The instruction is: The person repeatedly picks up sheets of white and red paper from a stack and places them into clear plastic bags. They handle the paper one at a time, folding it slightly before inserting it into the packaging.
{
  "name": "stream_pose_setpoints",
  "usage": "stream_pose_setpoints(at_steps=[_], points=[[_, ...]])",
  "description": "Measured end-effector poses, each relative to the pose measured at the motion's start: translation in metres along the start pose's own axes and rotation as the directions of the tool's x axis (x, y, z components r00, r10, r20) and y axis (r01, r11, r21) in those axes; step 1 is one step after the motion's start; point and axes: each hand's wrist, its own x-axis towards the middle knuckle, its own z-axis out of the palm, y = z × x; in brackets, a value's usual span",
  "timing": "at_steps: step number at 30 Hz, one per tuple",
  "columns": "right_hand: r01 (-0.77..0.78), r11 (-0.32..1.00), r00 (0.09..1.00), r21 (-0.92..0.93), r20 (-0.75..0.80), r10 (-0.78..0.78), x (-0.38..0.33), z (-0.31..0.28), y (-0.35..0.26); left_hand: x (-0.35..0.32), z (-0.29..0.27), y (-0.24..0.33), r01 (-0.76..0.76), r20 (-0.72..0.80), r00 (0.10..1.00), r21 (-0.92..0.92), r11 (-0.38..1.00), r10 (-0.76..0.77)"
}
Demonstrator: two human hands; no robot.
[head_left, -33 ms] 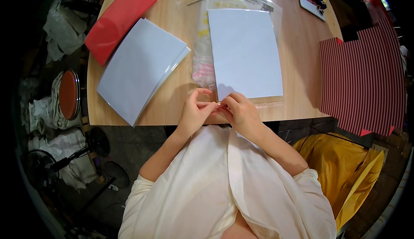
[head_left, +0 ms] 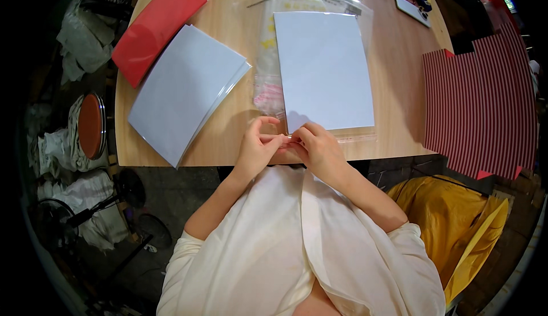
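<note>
A small, thin, pale strip (head_left: 289, 139) is pinched between the two hands at the near edge of the table (head_left: 394, 59), just in front of the person's chest; it is too small to tell what it is. The left hand (head_left: 257, 148) has its fingers (head_left: 267, 123) curled narrow, thumb and forefinger closed on the strip's left end. The right hand (head_left: 319, 150) meets it fingertip to fingertip, its fingers closed on the other end. Just beyond the hands lies a white sheet (head_left: 322, 68), its near left corner almost touching them; it rests on a clear plastic bag (head_left: 271, 48) that shows pink and yellow contents at its left side. Left of that, well apart from the hands, lies a tilted stack of white sheets (head_left: 182, 88), with a red folder (head_left: 154, 28) partly under its far end. At the right table edge stands a red-and-white striped board (head_left: 479, 105). A yellow bag (head_left: 451, 219) sits on the floor by the person's right arm, and a round red stool (head_left: 90, 125) stands left of the table.
</note>
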Motion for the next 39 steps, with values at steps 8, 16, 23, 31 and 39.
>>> stream_pose_setpoints(at_steps=[8, 16, 23, 31, 39], points=[[-0.039, 0.998, 0.999, 0.044, 0.012, 0.039, -0.007, 0.003, 0.002, 0.002, 0.006, 0.004, 0.020, -0.060, 0.998, 0.090, 0.996, -0.015], [0.063, 0.981, 0.997, 0.185, 0.027, -0.070, -0.010, -0.009, 0.003, 0.008, 0.007, 0.005, -0.049, -0.101, 0.993, 0.153, 0.987, 0.065], [-0.160, 0.449, 0.928, 0.879, -0.021, 0.372, -0.112, -0.121, 0.081, 0.002, -0.014, 0.014, 0.051, -0.085, 0.996, 0.157, 0.986, -0.037], [0.218, 0.349, 0.325, 0.911, -0.405, 0.855, -0.350, -0.112, 0.225, 0.005, -0.027, -0.002, 0.082, -0.029, 0.996, 0.139, 0.987, -0.079], [-0.783, 0.300, 0.339, -0.544, 0.031, 0.940, -0.350, -0.054, 0.218, -0.004, -0.019, -0.001, -0.040, -0.032, 0.998, 0.335, 0.941, 0.053]])
